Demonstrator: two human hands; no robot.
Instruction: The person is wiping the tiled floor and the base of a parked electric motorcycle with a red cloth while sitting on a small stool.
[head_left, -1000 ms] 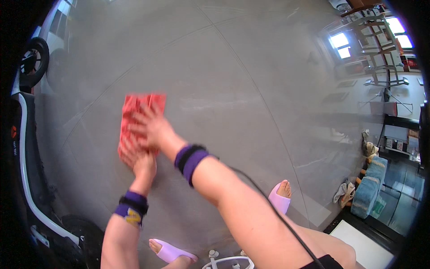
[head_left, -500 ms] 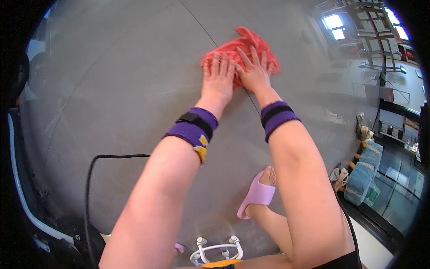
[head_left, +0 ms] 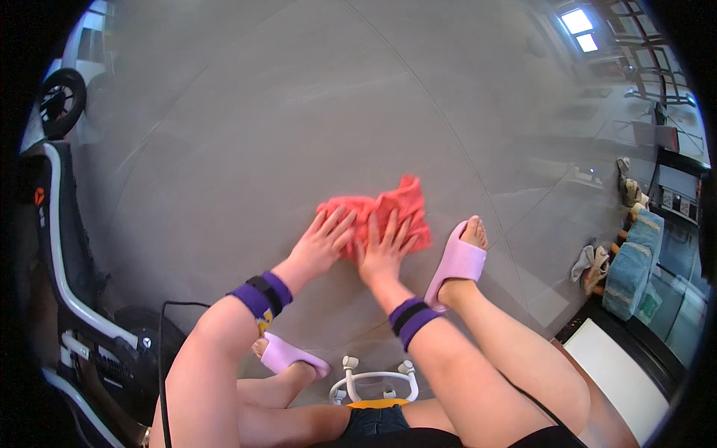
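Near the middle of the frame, a little right of centre, a crumpled coral-red cloth (head_left: 382, 213) lies flat on the grey tiled floor (head_left: 284, 112); both of the person's hands press on its near edge; the left hand (head_left: 323, 245) is spread open, fingers splayed, palm down, with the fingertips on the cloth's left part; the right hand (head_left: 382, 250) is likewise open and flat, fingers fanned over the cloth's middle; neither hand grips or bunches the fabric. Each wrist wears a purple band (head_left: 261, 295), the right one (head_left: 413, 319) lower in the frame. As for progress, my judgement is that the wiping is mid-course; the floor shows faint streaks and sheen in the upper half of the picture, but I cannot tell which tiles are done and which are left. A lilac slipper (head_left: 457, 265) sits just right of the cloth, touching or nearly touching its corner; a second lilac slipper (head_left: 287, 355) shows at lower centre. Of packages, labels and signs there is little: a small orange mark on the dark scooter (head_left: 52, 224) at the left edge; a teal bundle (head_left: 631, 265) at the right edge, of a kind I cannot tell; a white panel (head_left: 620, 373) at lower right; bright windows (head_left: 582, 26) at upper right.
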